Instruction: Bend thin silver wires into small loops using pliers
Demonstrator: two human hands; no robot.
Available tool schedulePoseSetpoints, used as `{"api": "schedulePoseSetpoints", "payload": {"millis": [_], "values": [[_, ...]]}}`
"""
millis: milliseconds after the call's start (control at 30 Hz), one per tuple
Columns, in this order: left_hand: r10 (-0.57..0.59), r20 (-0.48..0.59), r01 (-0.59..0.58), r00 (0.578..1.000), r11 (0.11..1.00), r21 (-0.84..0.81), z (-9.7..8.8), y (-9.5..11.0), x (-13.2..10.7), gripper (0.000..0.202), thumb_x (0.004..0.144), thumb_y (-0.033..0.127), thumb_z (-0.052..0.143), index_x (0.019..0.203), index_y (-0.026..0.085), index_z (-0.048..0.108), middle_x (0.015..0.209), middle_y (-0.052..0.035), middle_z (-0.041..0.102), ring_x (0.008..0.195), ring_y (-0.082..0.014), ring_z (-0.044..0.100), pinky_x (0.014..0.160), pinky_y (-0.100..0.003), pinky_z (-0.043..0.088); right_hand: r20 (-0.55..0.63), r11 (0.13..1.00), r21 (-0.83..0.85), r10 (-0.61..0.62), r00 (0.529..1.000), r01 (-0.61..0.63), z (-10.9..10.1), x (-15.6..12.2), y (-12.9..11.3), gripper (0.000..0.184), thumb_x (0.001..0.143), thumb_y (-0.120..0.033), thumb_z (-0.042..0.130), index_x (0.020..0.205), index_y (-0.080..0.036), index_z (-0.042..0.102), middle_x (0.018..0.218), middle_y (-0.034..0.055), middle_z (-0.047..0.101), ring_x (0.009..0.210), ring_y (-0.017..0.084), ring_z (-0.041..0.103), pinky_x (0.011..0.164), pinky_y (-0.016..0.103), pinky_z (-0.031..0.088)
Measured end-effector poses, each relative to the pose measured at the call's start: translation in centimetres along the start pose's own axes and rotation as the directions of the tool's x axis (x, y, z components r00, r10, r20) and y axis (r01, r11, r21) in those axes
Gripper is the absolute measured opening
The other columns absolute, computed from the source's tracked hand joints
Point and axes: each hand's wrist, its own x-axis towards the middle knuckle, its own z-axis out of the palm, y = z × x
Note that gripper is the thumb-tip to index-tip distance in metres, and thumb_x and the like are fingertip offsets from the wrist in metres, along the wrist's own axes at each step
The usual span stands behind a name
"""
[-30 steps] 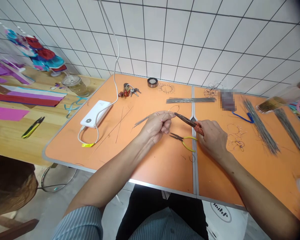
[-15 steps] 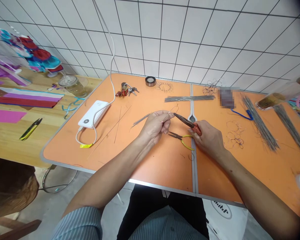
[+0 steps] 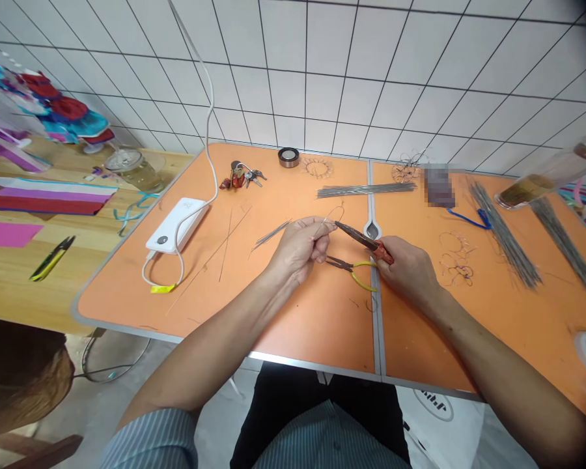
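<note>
Closer together than in the earlier frame, the red-handled long-nose pliers [image 3: 366, 239] have edged in toward the left hand [image 3: 297, 251], while the whole worktop view has slid slightly left. The left hand's grip is closed, pinching a thin wire [image 3: 333, 215] between thumb and fingers; its small loop stands up above the hand, and a few straight strands [image 3: 271, 234] fan out on the far side. The right hand [image 3: 410, 270] has its grip closed around the pliers' handles, their nose just beside the wire, though whether the tips hold it is too fine to tell. Both hands are held above the orange worktop [image 3: 322, 326], with yellow-handled pliers [image 3: 351, 270] lying just beneath them. The step in hand appears to be shaping that wire loop, and the next move seems to call for the pliers' tips to seize the wire close to the pinching fingers and bend it. Finished wire coils [image 3: 456, 260] lie to the right.
</note>
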Motion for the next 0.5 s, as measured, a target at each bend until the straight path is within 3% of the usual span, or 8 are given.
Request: {"api": "schedulePoseSetpoints", "payload": {"millis": [233, 500], "values": [[0.011, -0.007, -0.011, 1.0, 1.0, 0.007, 0.13, -0.02, -0.2, 0.014, 0.071, 0.025, 0.076, 0.069, 0.02, 0.063, 0.047, 0.0079, 0.043, 0.04, -0.0053, 0.032, 0.042, -0.022, 0.03, -0.031, 0.999, -0.034, -0.01, 0.999, 0.009, -0.13, -0.13, -0.01, 0.024, 0.106, -0.029, 0.054, 0.089, -0.024, 0.07, 0.082, 0.0064, 0.075, 0.074, 0.021, 0.065, 0.063, 0.034, 0.033], [0.014, 0.005, -0.014, 1.0, 1.0, 0.008, 0.25, 0.24, -0.05, 0.013, 0.068, 0.027, 0.077, 0.073, 0.019, 0.069, 0.045, 0.0082, 0.045, 0.037, -0.0056, 0.033, 0.041, -0.023, 0.028, -0.095, 0.988, -0.139, -0.078, 0.992, 0.065, 0.07, 0.03, -0.07, 0.024, 0.11, -0.028, 0.053, 0.108, -0.022, 0.077, 0.095, 0.0095, 0.081, 0.089, 0.026, 0.071, 0.074, 0.037, 0.041]]}}
